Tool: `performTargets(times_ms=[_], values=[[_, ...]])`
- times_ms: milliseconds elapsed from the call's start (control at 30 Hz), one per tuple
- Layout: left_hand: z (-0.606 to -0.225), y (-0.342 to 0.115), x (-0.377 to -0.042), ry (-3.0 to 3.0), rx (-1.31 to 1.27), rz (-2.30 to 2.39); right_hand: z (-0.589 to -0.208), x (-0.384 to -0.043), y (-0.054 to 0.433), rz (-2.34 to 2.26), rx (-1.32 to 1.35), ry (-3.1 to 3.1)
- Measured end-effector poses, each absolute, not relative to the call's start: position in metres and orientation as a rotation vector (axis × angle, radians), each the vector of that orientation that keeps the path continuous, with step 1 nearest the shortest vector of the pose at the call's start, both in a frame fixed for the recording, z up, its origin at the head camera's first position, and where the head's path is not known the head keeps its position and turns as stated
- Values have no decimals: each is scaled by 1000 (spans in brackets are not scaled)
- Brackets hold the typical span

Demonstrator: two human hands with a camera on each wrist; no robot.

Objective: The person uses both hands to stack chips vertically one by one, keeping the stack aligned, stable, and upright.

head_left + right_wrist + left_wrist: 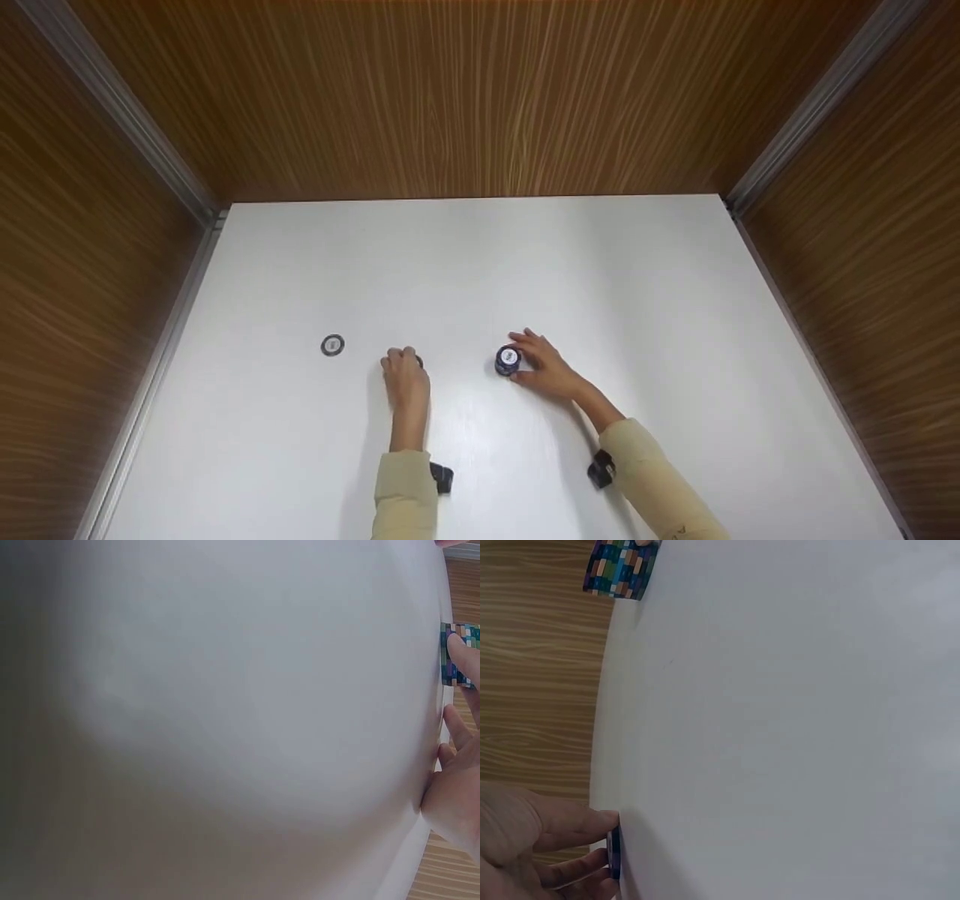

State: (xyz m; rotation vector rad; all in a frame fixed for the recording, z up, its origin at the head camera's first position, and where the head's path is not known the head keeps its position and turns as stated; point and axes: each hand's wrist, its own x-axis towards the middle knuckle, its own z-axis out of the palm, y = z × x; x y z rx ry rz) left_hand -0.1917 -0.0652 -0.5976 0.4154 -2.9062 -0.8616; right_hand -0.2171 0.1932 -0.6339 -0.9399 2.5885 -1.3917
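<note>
A stack of poker chips (pixel 508 360) stands on the white table, topped by a dark blue chip with a white centre. Its sides show many-coloured edges in the left wrist view. My right hand (pixel 547 370) holds this stack from the right between thumb and fingers. To the left, low over the tabletop, my left hand (pixel 407 381) pinches a dark poker chip (pixel 613 851) by its rim; most of that chip is hidden from above. Farther left, a single black-rimmed poker chip (pixel 332 345) with a pale centre lies flat.
The white table (pixel 480 270) is enclosed by brown wood-grain panels (pixel 465 97) at the back and both sides. Metal strips (pixel 825 105) run along the panel corners. Black wrist devices (pixel 601 469) hang beneath both sleeves.
</note>
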Motion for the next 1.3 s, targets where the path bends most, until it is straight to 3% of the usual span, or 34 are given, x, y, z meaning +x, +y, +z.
performTargets(times_ms=[867, 1300], values=[[-591, -63, -194, -2826, 535, -1208, -637, -216, 196, -1370, -911, 2591], [-591, -63, -193, -2798, 464, -1258, -635, -215, 195, -1395, -890, 2557]])
